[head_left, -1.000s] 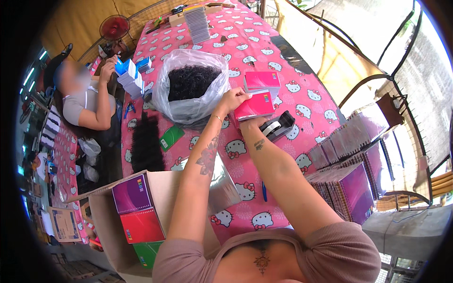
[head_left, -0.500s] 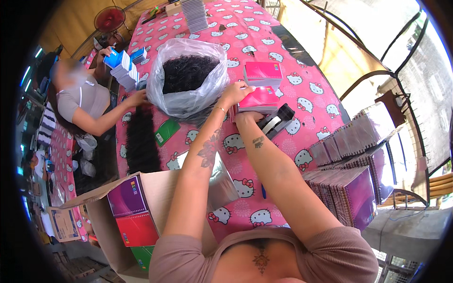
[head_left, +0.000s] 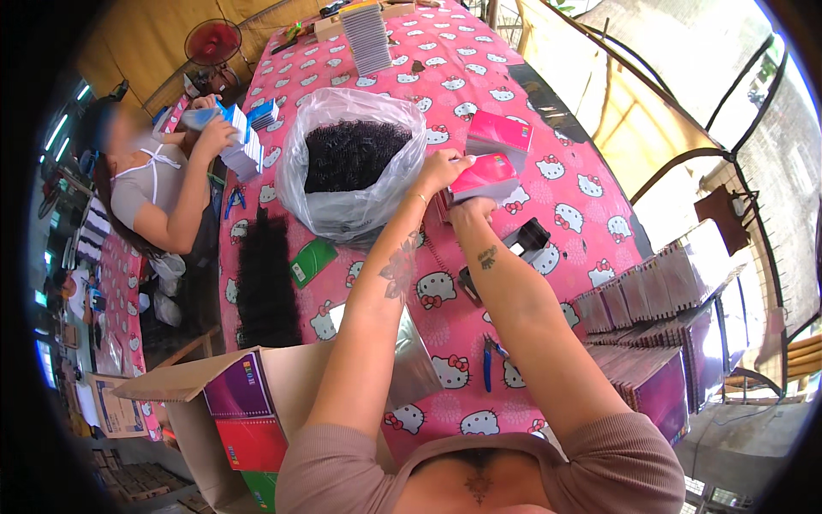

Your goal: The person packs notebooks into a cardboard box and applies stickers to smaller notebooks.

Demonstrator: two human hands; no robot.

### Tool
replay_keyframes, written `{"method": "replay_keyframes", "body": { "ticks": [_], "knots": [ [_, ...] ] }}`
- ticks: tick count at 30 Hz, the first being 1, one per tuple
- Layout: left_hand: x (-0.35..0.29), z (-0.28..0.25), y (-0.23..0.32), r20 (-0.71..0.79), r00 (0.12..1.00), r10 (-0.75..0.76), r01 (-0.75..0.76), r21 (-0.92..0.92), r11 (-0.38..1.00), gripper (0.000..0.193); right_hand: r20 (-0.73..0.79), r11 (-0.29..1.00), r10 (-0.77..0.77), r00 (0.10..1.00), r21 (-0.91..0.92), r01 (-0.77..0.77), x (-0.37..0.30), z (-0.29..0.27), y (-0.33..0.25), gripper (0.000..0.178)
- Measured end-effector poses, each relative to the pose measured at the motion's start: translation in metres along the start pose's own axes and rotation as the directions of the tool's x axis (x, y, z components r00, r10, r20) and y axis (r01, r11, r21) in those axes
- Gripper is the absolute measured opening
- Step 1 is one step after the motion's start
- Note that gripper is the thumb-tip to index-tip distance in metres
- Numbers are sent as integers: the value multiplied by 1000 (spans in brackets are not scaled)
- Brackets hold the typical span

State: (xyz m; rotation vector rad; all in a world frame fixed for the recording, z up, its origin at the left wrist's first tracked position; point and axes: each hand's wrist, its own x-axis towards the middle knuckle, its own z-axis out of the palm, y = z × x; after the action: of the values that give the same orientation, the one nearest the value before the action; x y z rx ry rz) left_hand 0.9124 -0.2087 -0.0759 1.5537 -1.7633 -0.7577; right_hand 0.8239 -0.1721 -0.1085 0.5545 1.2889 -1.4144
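Observation:
A stack of pink-covered notebooks [head_left: 485, 171] lies on the pink table, gripped between my two hands. My left hand [head_left: 443, 171] holds its left end, with the thumb on the top cover. My right hand [head_left: 473, 208] is closed at its near side, low down; most of those fingers are hidden. Just beyond sits a second pink notebook stack [head_left: 505, 133], slightly askew. A black tape dispenser [head_left: 527, 240] is to the right of my right wrist, partly behind the forearm. Left of my hands stands a clear plastic bag [head_left: 295, 193] full of black spiral coils [head_left: 351, 154].
A cardboard box [head_left: 295, 377] holding purple, red and green notebooks stands near left. Bound notebooks [head_left: 651, 377] are piled at right. Blue-handled pliers [head_left: 488, 364], a green notebook [head_left: 314, 261] and black coils [head_left: 267, 283] lie about. Across the left side, a co-worker [head_left: 163, 184] handles blue notebooks [head_left: 244, 146].
My view has shifted slightly. My hands stay on the pink stack, while the tape dispenser now sits apart from my right hand. The co-worker's nearer hand has risen from the table to the blue notebooks.

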Motion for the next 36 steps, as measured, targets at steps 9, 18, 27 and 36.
{"method": "replay_keyframes", "body": {
  "ticks": [9, 18, 27, 36],
  "knots": [
    [5, -6, 1, -34, 998, 61, -60, 28, 998, 59, 310, 998, 28, 950, 48, -45, 29, -15, -4, 40],
    [-65, 26, 32, -756, 620, -212, -44, -303, 952, 41, 432, 962, -181, 884, 264, 68, -11, -43, -63, 44],
    [-114, 95, -15, 133, 590, -796, 297, -953, 61, 42, 236, 943, -330, 914, 39, 330, 39, 27, -145, 56],
    [-82, 99, -21, 301, 660, -688, 320, -942, -104, 45, 632, 662, -92, 769, -538, 522, 141, 70, -184, 66]
  ]
}}
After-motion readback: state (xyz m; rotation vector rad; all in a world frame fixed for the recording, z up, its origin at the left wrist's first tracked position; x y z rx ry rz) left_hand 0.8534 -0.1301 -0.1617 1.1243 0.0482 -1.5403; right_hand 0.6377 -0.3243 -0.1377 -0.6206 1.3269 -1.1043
